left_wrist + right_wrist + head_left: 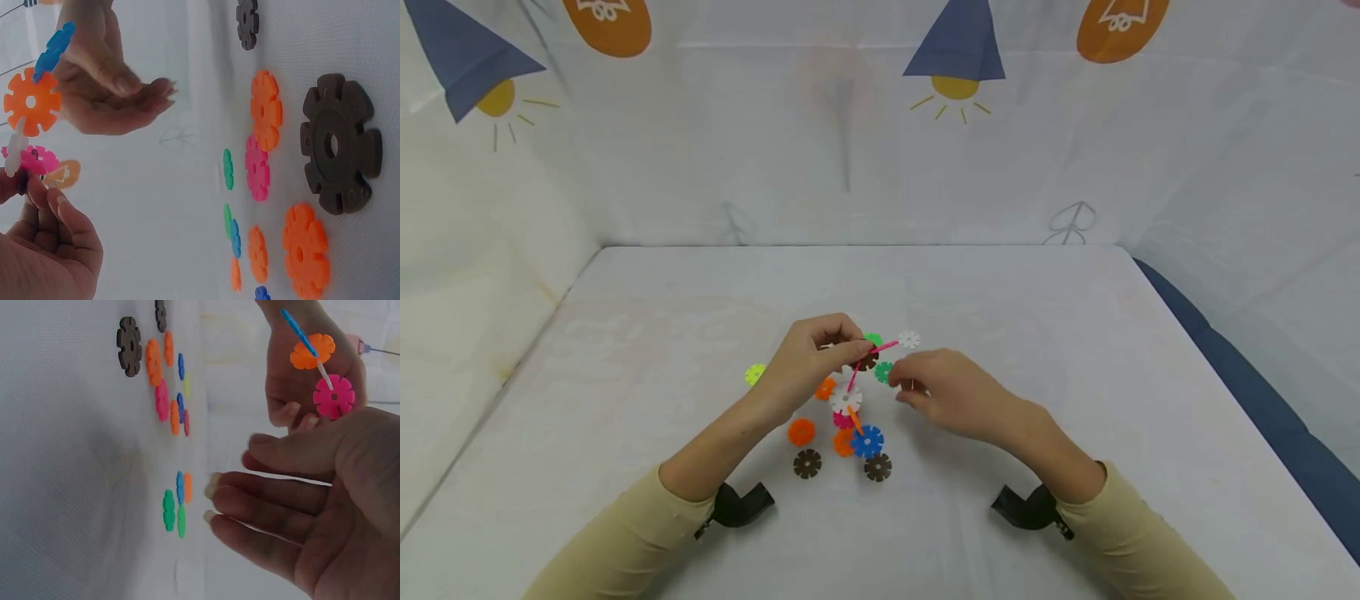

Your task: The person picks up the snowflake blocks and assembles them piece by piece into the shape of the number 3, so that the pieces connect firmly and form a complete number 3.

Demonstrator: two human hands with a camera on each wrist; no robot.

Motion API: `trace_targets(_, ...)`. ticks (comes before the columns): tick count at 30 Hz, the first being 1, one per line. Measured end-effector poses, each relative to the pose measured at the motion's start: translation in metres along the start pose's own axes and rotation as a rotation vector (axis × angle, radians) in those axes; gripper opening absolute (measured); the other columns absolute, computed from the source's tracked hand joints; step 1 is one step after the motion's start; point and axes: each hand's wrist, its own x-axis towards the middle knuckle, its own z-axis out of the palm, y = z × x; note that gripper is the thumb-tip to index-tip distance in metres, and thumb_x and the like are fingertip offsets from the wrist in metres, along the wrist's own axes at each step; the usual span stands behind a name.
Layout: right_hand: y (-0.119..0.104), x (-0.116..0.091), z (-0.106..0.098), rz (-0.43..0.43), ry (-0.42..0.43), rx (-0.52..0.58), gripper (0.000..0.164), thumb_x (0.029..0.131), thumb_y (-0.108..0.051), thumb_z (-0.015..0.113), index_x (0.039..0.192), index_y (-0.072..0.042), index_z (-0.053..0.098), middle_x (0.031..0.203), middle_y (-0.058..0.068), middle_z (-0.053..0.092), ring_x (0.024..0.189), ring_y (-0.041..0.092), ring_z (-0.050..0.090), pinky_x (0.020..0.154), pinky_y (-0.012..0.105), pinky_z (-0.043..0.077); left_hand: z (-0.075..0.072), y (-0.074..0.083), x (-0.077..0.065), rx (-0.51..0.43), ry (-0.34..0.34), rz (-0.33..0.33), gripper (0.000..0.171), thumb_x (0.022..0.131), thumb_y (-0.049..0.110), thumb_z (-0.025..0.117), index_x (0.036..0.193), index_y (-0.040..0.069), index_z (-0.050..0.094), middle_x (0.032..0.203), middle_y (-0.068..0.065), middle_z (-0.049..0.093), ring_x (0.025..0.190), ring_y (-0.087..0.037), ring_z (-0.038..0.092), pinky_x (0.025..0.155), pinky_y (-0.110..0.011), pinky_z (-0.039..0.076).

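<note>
My left hand pinches one end of a chain of notched plastic discs between thumb and fingers, raised over the table. From the fingers the chain runs through a dark brown disc, a pink disc, a white disc and an orange disc to a blue disc. The discs are slotted together crosswise. To the right, my right hand hovers apart from the chain, its fingers loosely bent and holding nothing, as the right wrist view shows.
Loose discs lie on the white table beneath the hands: dark brown ones, orange ones, a green one and a yellow one. Beyond the right hand's fingertips is a white disc. A printed white curtain hangs behind.
</note>
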Motion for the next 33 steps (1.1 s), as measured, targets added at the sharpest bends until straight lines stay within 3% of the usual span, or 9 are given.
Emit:
trace_targets(2, -0.001, 0.001, 0.005, 0.02, -0.138, 0.004, 0.014, 0.092, -0.013, 0.069, 0.106, -0.012, 0.072, 0.092, -0.006, 0.071, 0.08, 0.006, 0.06, 0.075, 0.023, 0.053, 0.0, 0.001, 0.0, -0.01, 0.003, 0.003, 0.018, 0.097, 0.022, 0.06, 0.09, 0.007, 0.066, 0.085, -0.003, 0.065, 0.086, -0.034, 0.057, 0.074, -0.032, 0.05)
trace_targets(5, -0.004, 0.002, 0.014, 0.025, -0.273, 0.023, 0.014, 0.092, -0.015, 0.068, 0.106, -0.015, 0.072, 0.084, -0.009, 0.066, 0.076, 0.005, 0.056, 0.072, 0.021, 0.05, -0.001, 0.003, -0.001, -0.028, 0.005, -0.001, 0.018, 0.097, 0.022, 0.059, 0.09, 0.006, 0.065, 0.085, -0.003, 0.066, 0.085, -0.028, 0.059, 0.074, -0.031, 0.05)
trace_targets(9, -0.009, 0.002, 0.024, 0.027, -0.368, 0.053, 0.005, 0.09, -0.019, 0.071, 0.092, -0.019, 0.067, 0.071, -0.01, 0.052, 0.068, 0.005, 0.049, 0.065, 0.02, 0.044, -0.002, 0.005, -0.001, -0.049, 0.004, -0.004, 0.018, 0.096, 0.02, 0.058, 0.089, 0.005, 0.064, 0.085, -0.003, 0.067, 0.083, -0.022, 0.061, 0.073, -0.029, 0.051)
trace_targets(11, -0.012, 0.002, 0.028, 0.053, -0.399, 0.071, 0.014, 0.088, -0.022, 0.074, 0.084, -0.019, 0.061, 0.069, -0.009, 0.047, 0.065, 0.005, 0.046, 0.062, 0.02, 0.041, -0.002, 0.005, -0.001, -0.06, 0.004, 0.0, 0.018, 0.096, 0.019, 0.058, 0.089, 0.004, 0.064, 0.085, -0.003, 0.067, 0.083, -0.021, 0.062, 0.074, -0.03, 0.051)
trace_targets(16, -0.017, -0.001, 0.037, 0.108, -0.423, 0.073, 0.027, 0.082, -0.029, 0.081, 0.08, -0.018, 0.056, 0.071, -0.009, 0.045, 0.065, 0.005, 0.047, 0.062, 0.021, 0.041, -0.004, 0.006, -0.002, -0.079, 0.007, 0.011, 0.017, 0.095, 0.018, 0.058, 0.09, 0.003, 0.062, 0.085, -0.004, 0.067, 0.084, -0.021, 0.061, 0.073, -0.028, 0.05)
trace_targets(22, -0.018, -0.003, 0.042, 0.044, -0.393, -0.009, 0.019, 0.086, -0.023, 0.077, 0.088, -0.017, 0.058, 0.075, -0.009, 0.048, 0.069, 0.005, 0.048, 0.065, 0.02, 0.043, -0.003, 0.005, -0.001, -0.103, 0.009, 0.016, 0.017, 0.095, 0.019, 0.057, 0.088, 0.004, 0.062, 0.082, -0.003, 0.064, 0.08, -0.023, 0.059, 0.073, -0.033, 0.051)
trace_targets(28, -0.019, -0.006, 0.042, 0.048, -0.402, -0.034, 0.025, 0.083, -0.022, 0.08, 0.098, -0.018, 0.06, 0.081, -0.008, 0.052, 0.075, 0.005, 0.049, 0.072, 0.02, 0.046, -0.003, 0.003, -0.001, -0.107, 0.006, 0.027, 0.019, 0.097, 0.022, 0.056, 0.089, 0.006, 0.062, 0.082, -0.004, 0.062, 0.078, -0.021, 0.057, 0.074, -0.034, 0.05)
trace_targets(33, -0.021, -0.006, 0.042, 0.081, -0.418, -0.045, 0.024, 0.083, -0.022, 0.079, 0.096, -0.016, 0.06, 0.082, -0.009, 0.053, 0.076, 0.006, 0.049, 0.073, 0.022, 0.048, -0.002, 0.003, -0.001, -0.112, 0.007, 0.02, 0.019, 0.097, 0.023, 0.056, 0.089, 0.007, 0.061, 0.083, -0.004, 0.062, 0.076, -0.02, 0.056, 0.076, -0.038, 0.05)
